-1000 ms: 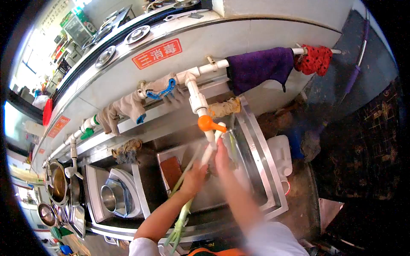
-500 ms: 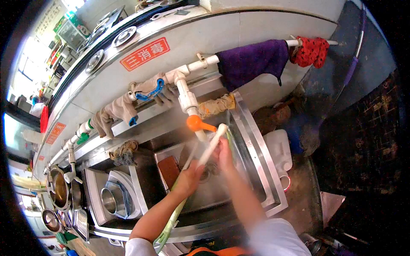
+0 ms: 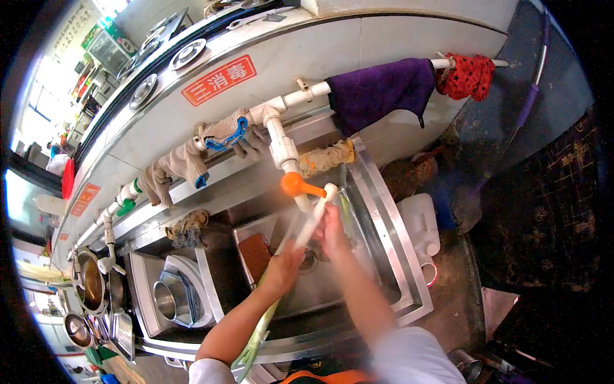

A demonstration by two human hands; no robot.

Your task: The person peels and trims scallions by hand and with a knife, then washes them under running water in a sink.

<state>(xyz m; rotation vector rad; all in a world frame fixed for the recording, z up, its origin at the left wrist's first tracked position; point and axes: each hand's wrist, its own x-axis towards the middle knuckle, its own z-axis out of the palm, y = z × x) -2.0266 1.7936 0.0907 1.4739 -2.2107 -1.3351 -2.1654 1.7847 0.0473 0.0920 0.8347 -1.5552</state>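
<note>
A long leek (image 3: 310,225) with a white stem and green leaves slants over the sink basin (image 3: 320,285). Its white end is up beside the orange-handled tap (image 3: 295,185), and its leaves trail down past my left forearm. My left hand (image 3: 284,267) is closed round the stem's lower part. Higher up, my right hand (image 3: 332,235) has its fingers bent against the stem near the white end. The tap's spout points down at the leek. Another pale green strip (image 3: 346,210) lies along the basin's far right side.
A brown block (image 3: 254,255) sits at the basin's left. The left basin holds a white tub with a metal pot (image 3: 165,299). Gloves (image 3: 171,174), a purple cloth (image 3: 382,89) and a red cloth (image 3: 465,77) hang on the pipe. A white jug (image 3: 419,221) stands right of the sink.
My right hand has shifted slightly down and left along the leek. The leek's white end has moved a little left and up, closer to the tap handle. My left hand stays closed on it.
</note>
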